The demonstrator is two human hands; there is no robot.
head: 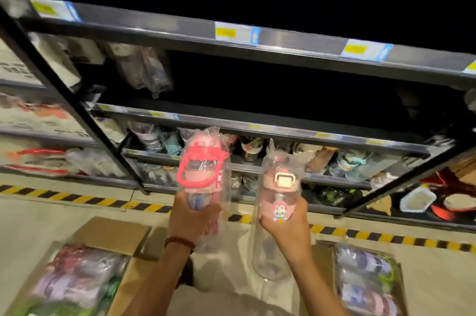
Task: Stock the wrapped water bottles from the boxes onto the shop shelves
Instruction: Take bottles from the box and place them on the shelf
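Where hazard tape (pixel 77 198) edges concrete floor (pixel 38 217), dark shelves (pixel 257 130) stand.

Floor (pixel 77 210): two open boxes (pixel 85 272) (pixel 371 279); shelves (pixel 257 132) hold wrapped bottles (pixel 154 135).

Single head cam, wide-angle, looks fwd and down. Close on both hands; shelves (pixel 257 40) just ahead, floor (pixel 38 215) and boxes (pixel 108 236) below.

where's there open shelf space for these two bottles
The dark middle shelf looks free from the wrapped items at its left end rightward. The lower shelves are crowded. Left hand holds the red-handled bottle, right hand the rabbit bottle.
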